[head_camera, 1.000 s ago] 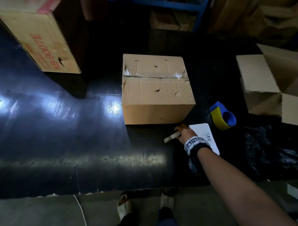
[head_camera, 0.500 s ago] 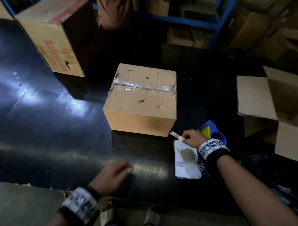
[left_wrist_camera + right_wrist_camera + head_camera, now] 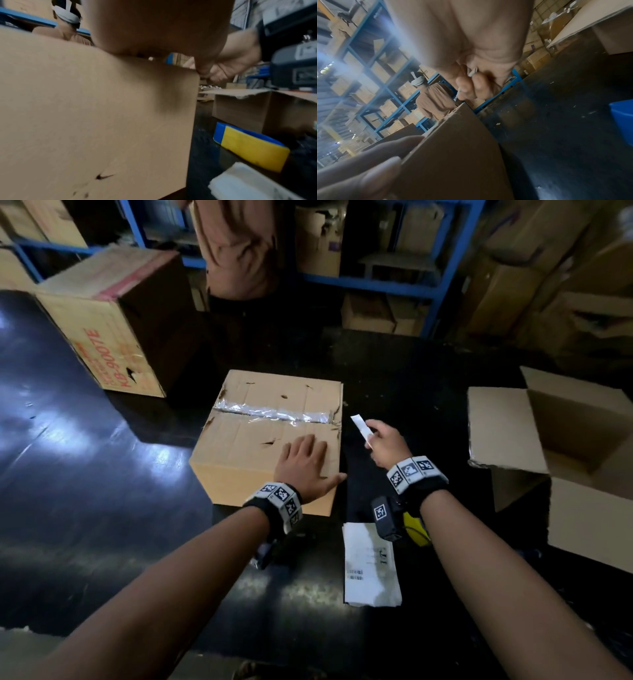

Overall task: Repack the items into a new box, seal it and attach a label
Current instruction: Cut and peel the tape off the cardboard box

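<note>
Left hand (image 3: 303,462) lies flat, fingers straight, on the lower right top of the taped brown cardboard box (image 3: 260,436) at frame centre on the black counter (image 3: 102,508). Just right of it, right hand (image 3: 387,445) pinches a small white paper label (image 3: 361,428), held above the counter.

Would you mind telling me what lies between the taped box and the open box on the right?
In the head view, the right hand holds a white strip above bare black table between taped box and open box.
</note>
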Available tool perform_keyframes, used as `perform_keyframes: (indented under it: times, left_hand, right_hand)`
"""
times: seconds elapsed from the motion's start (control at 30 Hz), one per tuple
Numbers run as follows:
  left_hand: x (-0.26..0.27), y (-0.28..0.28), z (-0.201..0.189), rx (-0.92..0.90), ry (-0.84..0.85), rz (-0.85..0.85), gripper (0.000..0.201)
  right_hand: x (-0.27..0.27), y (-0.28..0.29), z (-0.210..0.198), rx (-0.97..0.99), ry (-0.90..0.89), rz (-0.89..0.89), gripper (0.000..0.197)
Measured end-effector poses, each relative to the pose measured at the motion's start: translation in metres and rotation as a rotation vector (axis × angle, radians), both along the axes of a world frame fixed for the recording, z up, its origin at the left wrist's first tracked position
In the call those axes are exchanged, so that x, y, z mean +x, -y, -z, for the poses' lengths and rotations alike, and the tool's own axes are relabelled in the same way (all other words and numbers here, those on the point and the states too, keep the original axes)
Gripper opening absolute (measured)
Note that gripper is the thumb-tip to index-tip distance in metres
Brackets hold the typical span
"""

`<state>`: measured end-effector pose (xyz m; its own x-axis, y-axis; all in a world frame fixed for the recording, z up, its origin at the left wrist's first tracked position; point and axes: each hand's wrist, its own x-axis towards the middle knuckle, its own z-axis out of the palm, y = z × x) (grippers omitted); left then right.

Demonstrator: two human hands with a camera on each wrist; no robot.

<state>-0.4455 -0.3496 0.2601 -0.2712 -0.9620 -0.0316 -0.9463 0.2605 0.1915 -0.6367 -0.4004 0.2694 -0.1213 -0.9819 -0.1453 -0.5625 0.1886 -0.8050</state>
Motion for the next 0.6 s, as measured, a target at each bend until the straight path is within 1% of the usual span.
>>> perform_keyframes:
  times: [0.13, 0.23, 0.3, 0.4, 0.5, 0.6]
  left_hand:
    - [0.020, -0.007, -0.001, -0.018, 0.006, 0.049, 0.075]
    - [0.056, -0.013, -0.001, 0.008, -0.004, 0.091, 0.085]
    - [0.084, -0.017, -0.001, 0.021, -0.028, 0.093, 0.087]
    - [0.112, -0.018, 0.000, 0.009, -0.033, 0.092, 0.090]
    - [0.116, -0.014, 0.000, -0.045, -0.024, 0.058, 0.083]
    - [0.107, -0.006, 0.001, -0.059, -0.051, 0.019, 0.074]
  right_hand:
    - [0.016, 0.001, -0.005, -0.006, -0.042, -0.024, 0.039]
    - [0.030, -0.006, -0.005, 0.002, -0.090, -0.088, 0.035]
    - [0.041, -0.011, -0.003, 0.024, -0.100, -0.133, 0.033]
    - [0.059, -0.017, -0.002, 0.049, -0.105, -0.135, 0.032]
    - [0.069, -0.021, -0.005, 0.044, -0.081, -0.081, 0.027]
    - [0.071, -0.022, -0.008, 0.046, -0.067, -0.094, 0.022]
